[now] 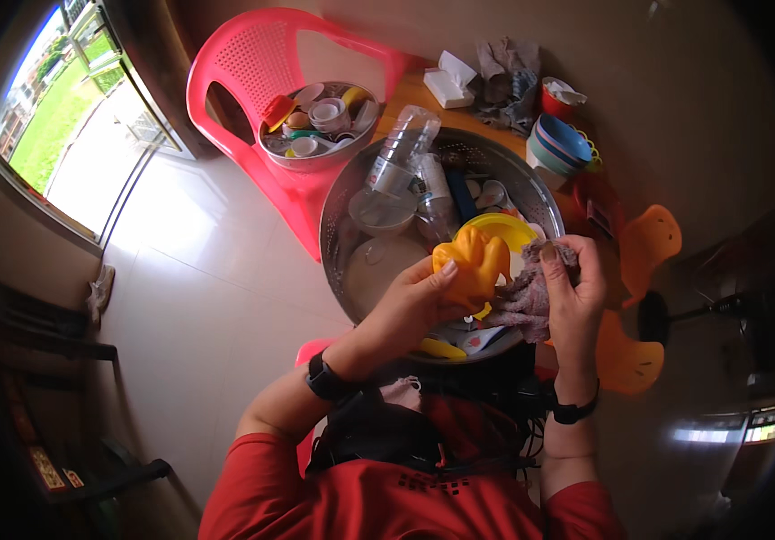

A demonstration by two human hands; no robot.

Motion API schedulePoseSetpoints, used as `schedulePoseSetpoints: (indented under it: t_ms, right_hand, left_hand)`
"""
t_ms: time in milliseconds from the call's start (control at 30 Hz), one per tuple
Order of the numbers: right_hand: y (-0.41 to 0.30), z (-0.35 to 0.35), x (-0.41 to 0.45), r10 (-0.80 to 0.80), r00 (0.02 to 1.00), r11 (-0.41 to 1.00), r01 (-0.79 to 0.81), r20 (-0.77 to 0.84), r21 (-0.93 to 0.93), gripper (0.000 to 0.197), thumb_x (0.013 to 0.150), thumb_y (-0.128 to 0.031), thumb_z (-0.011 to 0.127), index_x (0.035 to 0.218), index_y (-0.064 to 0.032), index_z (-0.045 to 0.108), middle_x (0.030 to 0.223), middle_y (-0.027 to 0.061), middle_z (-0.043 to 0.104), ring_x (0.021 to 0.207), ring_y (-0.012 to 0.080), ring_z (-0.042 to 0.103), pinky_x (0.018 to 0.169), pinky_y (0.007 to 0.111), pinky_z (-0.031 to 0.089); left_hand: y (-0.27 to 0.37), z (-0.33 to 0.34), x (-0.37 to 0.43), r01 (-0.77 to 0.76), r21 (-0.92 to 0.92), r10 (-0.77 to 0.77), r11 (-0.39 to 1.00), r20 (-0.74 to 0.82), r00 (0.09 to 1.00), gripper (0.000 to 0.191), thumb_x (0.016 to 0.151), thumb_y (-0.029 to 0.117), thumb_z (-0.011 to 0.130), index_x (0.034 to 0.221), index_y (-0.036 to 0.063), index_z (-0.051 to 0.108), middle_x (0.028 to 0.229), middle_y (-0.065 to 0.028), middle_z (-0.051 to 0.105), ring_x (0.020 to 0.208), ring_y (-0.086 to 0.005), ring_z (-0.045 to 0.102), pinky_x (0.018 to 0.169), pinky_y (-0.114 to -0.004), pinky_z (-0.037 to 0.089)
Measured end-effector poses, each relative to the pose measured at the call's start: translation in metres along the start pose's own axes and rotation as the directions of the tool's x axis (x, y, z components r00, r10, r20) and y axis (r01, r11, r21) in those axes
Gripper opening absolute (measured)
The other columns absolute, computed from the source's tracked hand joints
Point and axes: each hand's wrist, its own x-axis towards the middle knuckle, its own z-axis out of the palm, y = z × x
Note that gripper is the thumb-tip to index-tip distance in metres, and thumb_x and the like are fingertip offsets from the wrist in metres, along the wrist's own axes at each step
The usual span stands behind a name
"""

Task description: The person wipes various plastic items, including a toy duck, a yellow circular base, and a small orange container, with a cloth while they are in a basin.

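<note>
My left hand (409, 297) grips an orange plastic toy (471, 260) that looks like a roast chicken. Between the thumb and fingers of my right hand (577, 280) is a crumpled greyish-purple cloth (529, 307), hanging close to the toy's right side. Both hands are above a large perforated metal basin (334, 236). Inside it I see a clear plastic bottle (397, 152), a second bottle (433, 192), a clear bowl (382, 212) and a yellow dish (510, 231). A yellow piece (442, 348) and a white spoon-like piece (482, 340) lie near its front rim.
A pink plastic chair (242, 67) bears a smaller metal bowl (320, 160) full of toy dishes and food. On the wooden table (409, 94) behind are a tissue box (449, 86), grey cloths (509, 81) and stacked bowls (558, 145). Orange chair backs (650, 246) stand at the right.
</note>
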Motion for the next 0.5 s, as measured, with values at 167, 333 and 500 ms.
schedulePoseSetpoints:
  t_ms: [167,333,500]
  right_hand:
    - [-0.006,-0.006,-0.013,-0.095,0.994,0.988,0.101,0.056,-0.115,0.016,0.094,-0.009,0.066,0.106,-0.0019,0.058,0.101,0.006,0.056,0.09,0.0151,0.055,0.081,0.028,0.047]
    - [-0.013,0.003,-0.018,-0.25,0.947,0.937,0.289,0.202,-0.195,0.026,0.082,0.005,0.068,0.106,-0.0035,0.061,0.103,0.0115,0.056,0.089,0.0281,0.062,0.076,0.035,0.052]
    - [-0.017,0.004,-0.024,-0.281,0.916,0.92,0.342,0.288,-0.19,0.029,0.079,0.006,0.068,0.106,-0.0033,0.061,0.099,0.0141,0.059,0.086,0.0322,0.066,0.072,0.039,0.055]
  left_hand:
    - [-0.005,0.012,0.004,0.049,0.108,-0.047,0.993,-0.015,0.999,0.05,0.103,0.038,0.052,0.138,0.003,0.046,0.126,-0.0098,0.06,0.113,-0.0196,0.061,0.095,-0.033,0.05]
    - [-0.007,0.009,-0.004,-0.003,0.214,0.004,0.977,-0.004,1.0,0.053,0.101,0.037,0.056,0.138,0.0018,0.045,0.125,-0.007,0.06,0.113,-0.0156,0.059,0.096,-0.031,0.047]
    - [-0.008,0.008,-0.003,-0.033,0.252,0.036,0.967,-0.008,0.999,0.054,0.101,0.038,0.057,0.137,0.0002,0.045,0.124,-0.0056,0.059,0.111,-0.0131,0.057,0.096,-0.03,0.047]
